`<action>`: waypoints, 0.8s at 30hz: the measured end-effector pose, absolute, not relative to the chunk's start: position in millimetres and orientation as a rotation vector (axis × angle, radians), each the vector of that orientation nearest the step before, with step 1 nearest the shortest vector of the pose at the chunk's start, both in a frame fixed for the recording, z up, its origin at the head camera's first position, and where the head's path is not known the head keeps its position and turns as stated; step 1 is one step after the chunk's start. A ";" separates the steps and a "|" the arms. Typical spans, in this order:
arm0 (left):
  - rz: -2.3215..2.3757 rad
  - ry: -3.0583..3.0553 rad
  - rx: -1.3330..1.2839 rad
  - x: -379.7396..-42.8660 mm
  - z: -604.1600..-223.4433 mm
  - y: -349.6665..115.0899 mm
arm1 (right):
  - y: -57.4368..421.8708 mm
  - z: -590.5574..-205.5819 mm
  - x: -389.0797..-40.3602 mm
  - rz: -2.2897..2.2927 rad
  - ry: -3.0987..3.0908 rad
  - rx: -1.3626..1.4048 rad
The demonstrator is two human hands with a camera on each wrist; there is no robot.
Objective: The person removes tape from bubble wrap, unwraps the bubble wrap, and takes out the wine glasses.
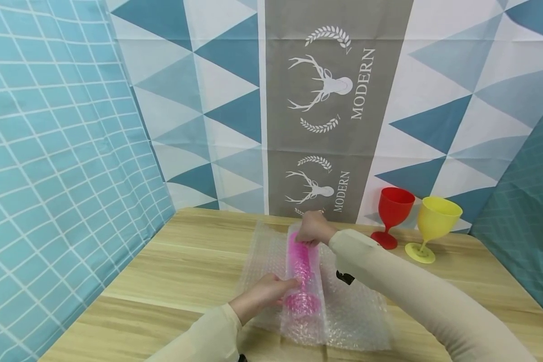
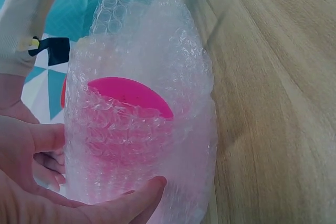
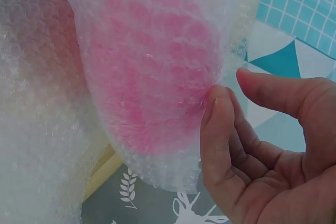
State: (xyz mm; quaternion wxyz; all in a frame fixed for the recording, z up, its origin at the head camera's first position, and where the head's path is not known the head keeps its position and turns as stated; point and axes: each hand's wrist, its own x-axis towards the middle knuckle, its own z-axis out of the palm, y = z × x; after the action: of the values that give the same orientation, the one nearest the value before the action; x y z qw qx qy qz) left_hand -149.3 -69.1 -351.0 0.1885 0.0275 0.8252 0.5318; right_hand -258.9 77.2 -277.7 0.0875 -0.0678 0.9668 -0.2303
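Note:
A pink goblet point(image 1: 300, 261) lies on its side, rolled inside clear bubble wrap point(image 1: 353, 322) on the wooden table. The left hand point(image 1: 269, 294) grips the rolled bundle near its end closest to the person, with the thumb pressed on the wrap. In the left wrist view, the smooth edge of the pink goblet point(image 2: 134, 94) shows inside the open end of the roll. At the far end, the right hand point(image 1: 314, 229) touches the side of the bundle. Its fingers point(image 3: 218, 114) are bent against the wrap, and the thumb stands apart from them.
Upright at the back right of the wooden table point(image 1: 172, 271) stand a red goblet point(image 1: 393, 208) and a yellow goblet point(image 1: 434, 221). A patterned cloth point(image 1: 231, 125) hangs behind the table, and a blue checked cloth point(image 1: 63, 151) hangs on the left.

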 end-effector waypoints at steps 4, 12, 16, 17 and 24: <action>1.501 2.320 0.107 -147.9 -350.2 -67.1 | 75.6 -277.8 -259.4 -0.639 2.890 -0.174; 1.473 2.354 0.085 -147.1 -349.8 -63.4 | 76.0 -275.4 -256.6 -0.511 2.949 -0.202; 1.481 2.352 0.093 -146.6 -350.2 -62.1 | 75.5 -275.9 -258.0 -0.445 2.973 -0.205; 1.484 2.352 0.097 -146.5 -350.5 -61.8 | 75.3 -276.2 -258.8 -0.432 2.975 -0.201; 1.477 2.364 0.094 -147.3 -351.4 -61.2 | 74.9 -277.0 -260.5 -0.424 2.963 -0.181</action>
State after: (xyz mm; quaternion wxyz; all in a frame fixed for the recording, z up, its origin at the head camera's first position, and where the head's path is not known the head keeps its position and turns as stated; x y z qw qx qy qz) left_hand -147.3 -61.2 -351.4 0.1754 0.0332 0.8345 0.5212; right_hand -260.5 74.9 -277.0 0.0715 -0.0601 0.9856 -0.1410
